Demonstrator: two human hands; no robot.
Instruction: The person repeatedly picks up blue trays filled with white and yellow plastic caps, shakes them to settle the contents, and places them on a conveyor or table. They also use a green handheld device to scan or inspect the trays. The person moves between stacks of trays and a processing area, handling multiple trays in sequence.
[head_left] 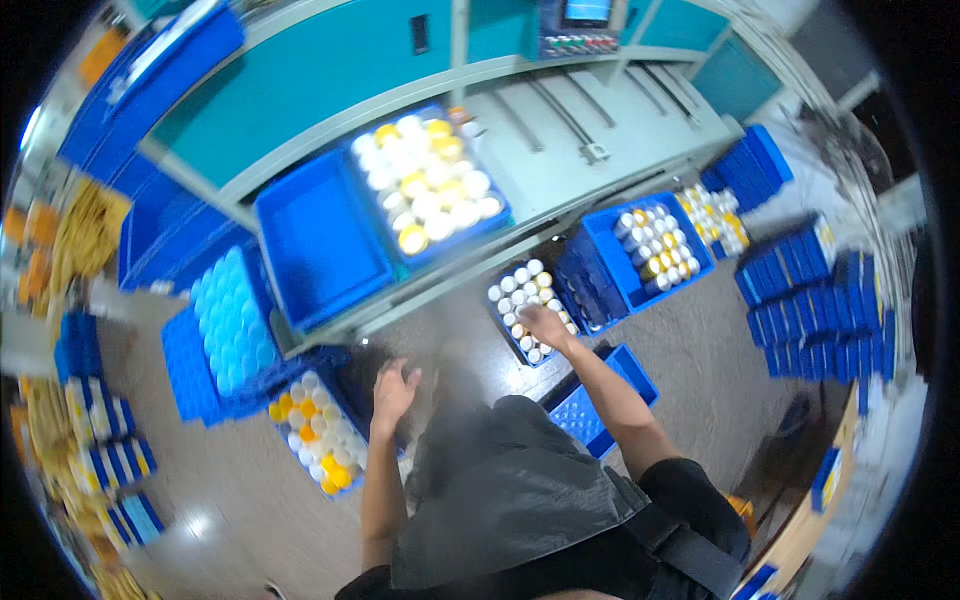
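Fingers of the right hand [545, 325] are curled down over the white and yellow round caps packed in a small blue plastic crate [528, 310] on the floor; they touch the caps, but whether one is pinched cannot be told from this view. Fingers of the left hand [393, 388] are spread and loose, holding nothing, hovering just right of a second blue floor crate of white and yellow caps [318, 432].

Just behind the right fingers, toward the body, sits an empty blue perforated plastic crate [590, 405]. Beyond and right of them, a larger blue crate of white containers [650, 245] stands near by, probably staged within arm's reach.

Left of the left fingers, a blue tray of pale blue round caps [232, 310] rests on stacked crates. Farther off, above both hands, a grey metal workbench [590, 120] carries an empty blue bin [320, 235] and a full blue bin of white and yellow lids [430, 180], side by side and touching.

Stacks of blue crates [810, 300] stand well apart at right.
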